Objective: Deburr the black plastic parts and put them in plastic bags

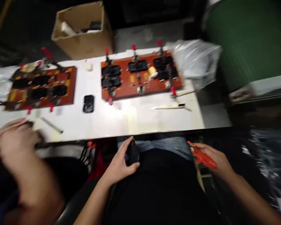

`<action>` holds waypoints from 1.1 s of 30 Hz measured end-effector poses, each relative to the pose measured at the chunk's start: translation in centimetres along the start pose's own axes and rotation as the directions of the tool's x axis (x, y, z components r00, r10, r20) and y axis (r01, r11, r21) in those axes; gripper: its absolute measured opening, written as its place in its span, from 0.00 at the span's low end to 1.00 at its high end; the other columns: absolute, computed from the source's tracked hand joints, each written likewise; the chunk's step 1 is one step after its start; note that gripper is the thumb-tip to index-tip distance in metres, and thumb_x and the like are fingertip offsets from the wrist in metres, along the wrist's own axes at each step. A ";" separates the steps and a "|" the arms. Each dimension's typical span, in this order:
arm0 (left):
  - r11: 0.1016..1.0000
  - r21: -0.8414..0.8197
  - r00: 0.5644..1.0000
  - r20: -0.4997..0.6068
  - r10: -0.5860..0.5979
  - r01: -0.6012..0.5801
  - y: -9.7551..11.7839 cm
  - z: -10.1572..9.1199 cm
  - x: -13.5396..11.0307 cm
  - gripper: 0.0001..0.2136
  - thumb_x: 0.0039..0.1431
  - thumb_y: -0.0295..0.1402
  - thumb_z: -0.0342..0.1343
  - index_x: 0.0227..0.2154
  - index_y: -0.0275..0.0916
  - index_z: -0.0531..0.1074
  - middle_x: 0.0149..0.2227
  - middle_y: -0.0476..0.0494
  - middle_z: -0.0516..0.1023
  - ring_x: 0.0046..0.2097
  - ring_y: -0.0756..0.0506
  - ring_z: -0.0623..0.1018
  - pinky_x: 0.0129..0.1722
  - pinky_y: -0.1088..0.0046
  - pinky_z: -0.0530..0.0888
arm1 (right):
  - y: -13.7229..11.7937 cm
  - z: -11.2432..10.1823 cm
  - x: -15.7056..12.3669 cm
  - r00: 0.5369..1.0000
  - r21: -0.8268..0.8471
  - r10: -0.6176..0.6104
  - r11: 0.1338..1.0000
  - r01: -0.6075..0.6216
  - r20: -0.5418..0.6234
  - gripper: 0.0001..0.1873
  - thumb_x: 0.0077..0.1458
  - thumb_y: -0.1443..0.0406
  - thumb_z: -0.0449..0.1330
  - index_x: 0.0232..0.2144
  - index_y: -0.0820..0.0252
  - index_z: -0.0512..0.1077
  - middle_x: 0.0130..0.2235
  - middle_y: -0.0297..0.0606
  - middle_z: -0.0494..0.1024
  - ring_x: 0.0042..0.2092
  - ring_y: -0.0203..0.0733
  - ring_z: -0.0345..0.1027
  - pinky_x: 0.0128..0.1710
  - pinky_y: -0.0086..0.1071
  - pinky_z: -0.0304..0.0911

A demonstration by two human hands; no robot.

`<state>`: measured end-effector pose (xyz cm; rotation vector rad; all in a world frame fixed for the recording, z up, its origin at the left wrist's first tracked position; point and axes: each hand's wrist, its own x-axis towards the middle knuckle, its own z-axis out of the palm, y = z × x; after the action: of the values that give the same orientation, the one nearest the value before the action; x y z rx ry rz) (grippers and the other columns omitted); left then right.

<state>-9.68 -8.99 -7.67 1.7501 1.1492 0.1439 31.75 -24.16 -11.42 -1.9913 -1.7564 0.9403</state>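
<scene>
My left hand, in front of my lap, is closed around a small flat black plastic piece, gripped between fingers and thumb. My right hand is wrapped around the orange handle of a hand tool with a thin, slightly curved dark metal tip pointing left toward my lap. The tool's exact kind is unclear. The two hands are apart, both just below the near edge of the white table. Lying alone on the table is a black moulded part, ahead of my left hand.
Two red-brown fixture boards, one on the right and one on the left, carry black parts under red-tipped clamps. A white-handled knife, a plastic bag and a cardboard box are around them. A co-worker's hands are at left.
</scene>
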 end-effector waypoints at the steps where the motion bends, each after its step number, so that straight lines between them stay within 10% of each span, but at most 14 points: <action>1: 0.996 0.077 0.995 -0.094 -0.046 0.053 -1.3 0.3 -1.1 0.44 0.59 0.37 0.63 0.74 0.45 0.48 0.74 0.33 0.57 0.74 0.32 0.60 0.73 0.45 0.60 | -0.6 0.3 1.0 0.995 0.034 -0.033 0.999 0.030 0.093 0.12 0.62 0.50 0.61 0.36 0.49 0.75 0.52 0.45 0.81 0.48 0.57 0.80 0.44 0.46 0.75; 5: 0.948 0.263 0.959 -0.261 -0.111 0.181 -4.8 1.4 -4.1 0.45 0.58 0.37 0.64 0.74 0.41 0.48 0.72 0.30 0.59 0.73 0.30 0.59 0.72 0.43 0.60 | -7.2 2.6 7.4 0.901 -0.255 -0.075 0.946 0.200 0.428 0.30 0.60 0.37 0.61 0.50 0.51 0.70 0.32 0.40 0.83 0.31 0.59 0.79 0.28 0.42 0.65; 14: 0.953 0.216 0.968 -0.181 -0.172 0.210 -5.0 1.0 -6.6 0.48 0.58 0.35 0.65 0.75 0.43 0.43 0.73 0.31 0.58 0.74 0.32 0.60 0.72 0.47 0.63 | -16.7 2.1 13.5 0.805 -0.293 -0.186 0.866 0.405 0.564 0.31 0.63 0.35 0.54 0.45 0.53 0.70 0.30 0.42 0.81 0.29 0.53 0.76 0.25 0.34 0.48; 20: 0.941 0.154 0.952 -0.110 -0.285 0.300 -5.5 -0.5 -5.9 0.49 0.52 0.35 0.68 0.75 0.42 0.50 0.70 0.31 0.65 0.71 0.32 0.66 0.70 0.50 0.65 | -15.4 2.0 12.8 0.819 -0.286 -0.158 0.887 0.364 0.552 0.30 0.64 0.36 0.55 0.45 0.54 0.72 0.29 0.41 0.80 0.29 0.53 0.77 0.25 0.35 0.46; 26: 0.834 0.049 0.825 -0.194 -0.532 0.549 -7.5 -1.2 -3.0 0.35 0.67 0.53 0.51 0.72 0.41 0.56 0.60 0.28 0.77 0.58 0.33 0.81 0.59 0.48 0.76 | -12.6 1.2 10.1 0.851 -0.209 -0.170 0.928 0.308 0.497 0.30 0.66 0.36 0.52 0.47 0.50 0.75 0.32 0.38 0.82 0.33 0.52 0.78 0.27 0.33 0.46; 33: 0.933 0.159 0.933 0.110 -0.343 0.324 -5.5 -3.2 2.7 0.33 0.58 0.60 0.58 0.61 0.48 0.71 0.66 0.42 0.73 0.70 0.31 0.68 0.71 0.46 0.63 | -6.9 -3.9 5.1 0.927 -0.194 -0.221 0.938 0.288 0.303 0.17 0.66 0.60 0.61 0.56 0.50 0.75 0.54 0.43 0.76 0.45 0.46 0.75 0.43 0.36 0.65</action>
<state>-13.43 -4.54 -11.45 1.6263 1.3621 -0.2647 29.27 -17.19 -5.59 -1.7629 -2.3164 0.9990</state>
